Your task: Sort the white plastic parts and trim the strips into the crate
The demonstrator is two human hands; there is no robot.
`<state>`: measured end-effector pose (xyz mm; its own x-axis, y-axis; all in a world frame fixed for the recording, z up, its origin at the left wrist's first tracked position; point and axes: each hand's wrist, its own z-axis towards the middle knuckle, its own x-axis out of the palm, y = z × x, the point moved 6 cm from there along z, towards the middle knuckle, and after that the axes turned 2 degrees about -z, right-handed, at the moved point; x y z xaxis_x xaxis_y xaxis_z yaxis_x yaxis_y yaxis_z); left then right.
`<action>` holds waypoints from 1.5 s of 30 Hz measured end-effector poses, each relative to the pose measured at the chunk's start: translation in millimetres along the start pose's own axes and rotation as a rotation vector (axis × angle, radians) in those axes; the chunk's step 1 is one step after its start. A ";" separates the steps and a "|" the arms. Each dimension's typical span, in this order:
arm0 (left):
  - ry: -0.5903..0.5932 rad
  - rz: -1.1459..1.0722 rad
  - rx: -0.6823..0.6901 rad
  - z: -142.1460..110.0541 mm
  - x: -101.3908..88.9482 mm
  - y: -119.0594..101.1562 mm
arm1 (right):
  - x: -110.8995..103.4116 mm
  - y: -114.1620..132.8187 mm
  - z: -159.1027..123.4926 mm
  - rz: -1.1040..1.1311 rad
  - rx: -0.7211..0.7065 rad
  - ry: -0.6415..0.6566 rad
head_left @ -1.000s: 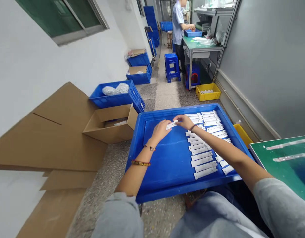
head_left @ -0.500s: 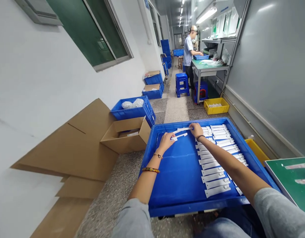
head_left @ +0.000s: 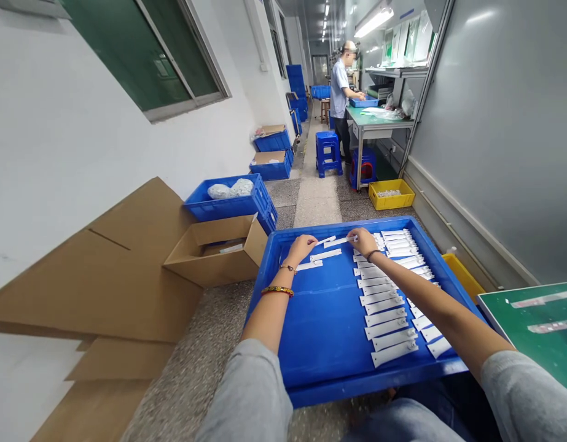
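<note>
A large blue tray [head_left: 320,374] rests across my lap. Several flat white strips [head_left: 387,316] lie in rows along its right side. Up at the tray's far edge, my left hand [head_left: 301,247] is curled with its fingertips on one end of a loose white strip [head_left: 332,241]. My right hand [head_left: 363,241] pinches the other end of that strip. Two more loose strips [head_left: 317,259] lie just below my left hand on the bare blue floor of the tray.
An open cardboard box [head_left: 216,248] and flat cardboard sheets [head_left: 103,270] lie left of the tray. Blue bins [head_left: 230,199] line the left wall. A green table corner [head_left: 536,325] is at right. Far down the aisle a person [head_left: 341,92] stands at a bench [head_left: 379,126], near blue stools [head_left: 328,152] and a yellow bin [head_left: 391,195].
Loose strips went from one to three on the tray's left part. Both hands stayed at the far edge. My view tilted up, then shifted slightly.
</note>
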<state>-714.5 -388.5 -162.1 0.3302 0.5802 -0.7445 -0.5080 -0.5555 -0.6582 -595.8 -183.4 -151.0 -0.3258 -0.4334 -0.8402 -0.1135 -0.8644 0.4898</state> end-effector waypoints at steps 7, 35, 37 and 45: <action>0.028 -0.064 0.004 10.0 13.7 -1.1 | 22.9 20.9 -1.1 -0.001 -0.089 0.091; 0.207 0.020 0.079 -66.4 -22.7 10.1 | 27.8 40.9 -4.4 -0.069 -0.400 0.310; 0.235 0.022 0.092 -72.5 -16.2 3.7 | 30.3 41.6 -5.1 -0.077 -0.384 0.327; 0.221 0.033 0.124 -73.6 9.9 -14.1 | 20.1 41.2 -10.7 -0.100 -0.394 0.308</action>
<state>-645.5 -418.8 -168.4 0.4710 0.4107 -0.7807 -0.6108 -0.4867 -0.6245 -597.0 -230.4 -150.2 -0.0329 -0.3471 -0.9372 0.2523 -0.9103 0.3283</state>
